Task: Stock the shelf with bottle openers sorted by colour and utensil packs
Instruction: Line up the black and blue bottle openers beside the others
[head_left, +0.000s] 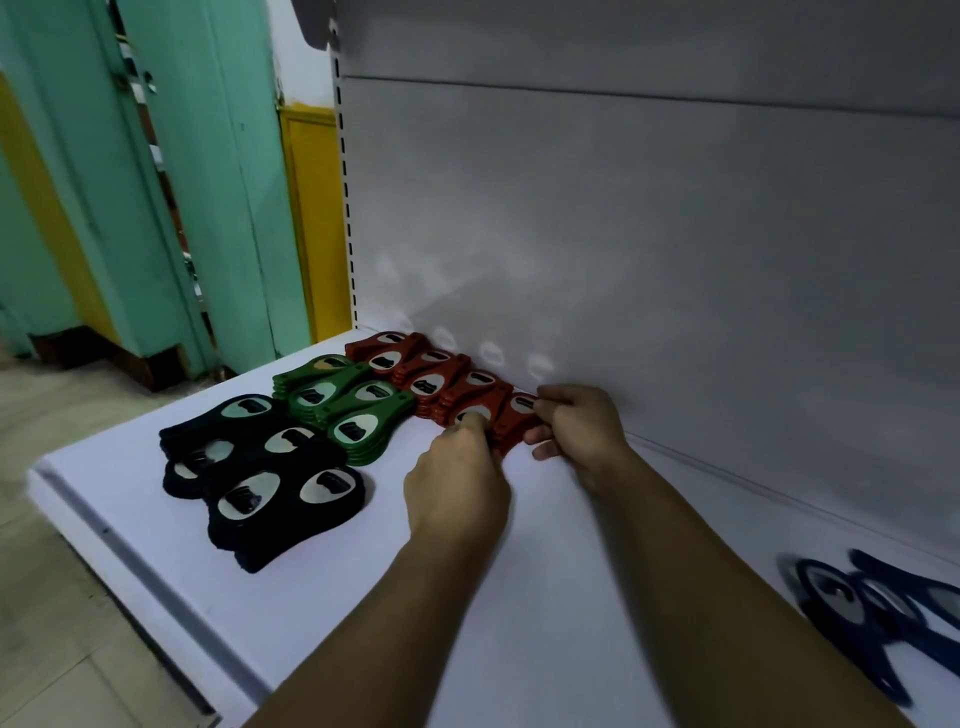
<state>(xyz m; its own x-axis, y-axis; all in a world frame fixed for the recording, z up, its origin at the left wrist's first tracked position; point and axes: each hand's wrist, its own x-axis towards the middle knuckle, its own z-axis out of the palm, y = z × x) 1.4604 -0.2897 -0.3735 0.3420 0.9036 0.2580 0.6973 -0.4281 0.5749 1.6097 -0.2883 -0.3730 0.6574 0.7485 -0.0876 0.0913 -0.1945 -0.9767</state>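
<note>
My left hand (457, 483): fingers curled, the tips pinching the near left edge of the end red stack (511, 422), the hand reaching over a neighbouring metal plate.
My right hand (576, 426): fingers curled over the right side of the same stack, thumb tucked against its near end, so I grip it from both sides.
End red stack: sits on the shelf (363, 597) at the right end of the red row, close to the back panel (675, 234).
Red bottle openers (426, 376): stacks laid in a row along the back panel, overlapping one another.
Green bottle openers (353, 408): stacked just in front and to the left of the red ones, touching them.
Black bottle openers (260, 467): stacked further left, near the shelf's front corner, beside the green.
Blue bottle openers (862, 608): a loose, blurred cluster well apart to my right, near the back panel.
Utensil packs: I cannot see any from here.
Beyond the shelf: teal doors (228, 182) and a tiled floor (52, 623) to the left.
</note>
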